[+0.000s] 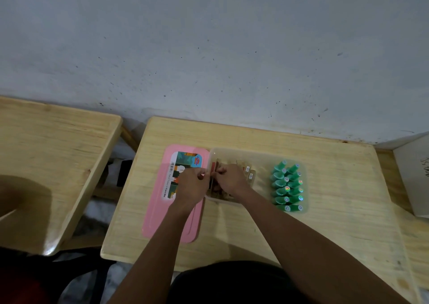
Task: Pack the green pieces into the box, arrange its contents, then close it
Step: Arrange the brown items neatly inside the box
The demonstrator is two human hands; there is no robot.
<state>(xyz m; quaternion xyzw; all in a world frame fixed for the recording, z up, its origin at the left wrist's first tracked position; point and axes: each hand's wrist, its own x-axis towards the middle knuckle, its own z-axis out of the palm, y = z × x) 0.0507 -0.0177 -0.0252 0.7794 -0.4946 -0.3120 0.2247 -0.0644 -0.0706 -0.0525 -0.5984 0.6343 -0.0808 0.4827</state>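
left hand (pixel 192 185) and right hand (pixel 229 180) both pinch brown pieces (pixel 247 170) at the left end of the clear box (pixel 255 151). green pieces (pixel 287 185) packed in its right end. pink lid (pixel 157 210) flat on table (pixel 325 234), touching the box's left side.

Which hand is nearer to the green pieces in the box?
Right. The right hand is inside the box over the brown pieces, left of the green pieces; the left hand is farther left, at the box's left edge above the pink lid.

A dirty grey-blue wall (pixel 209 48) with dark spots stands behind a light wooden desk (pixel 336 187). Another light wooden desk (pixel 58 141) sits apart on its left.
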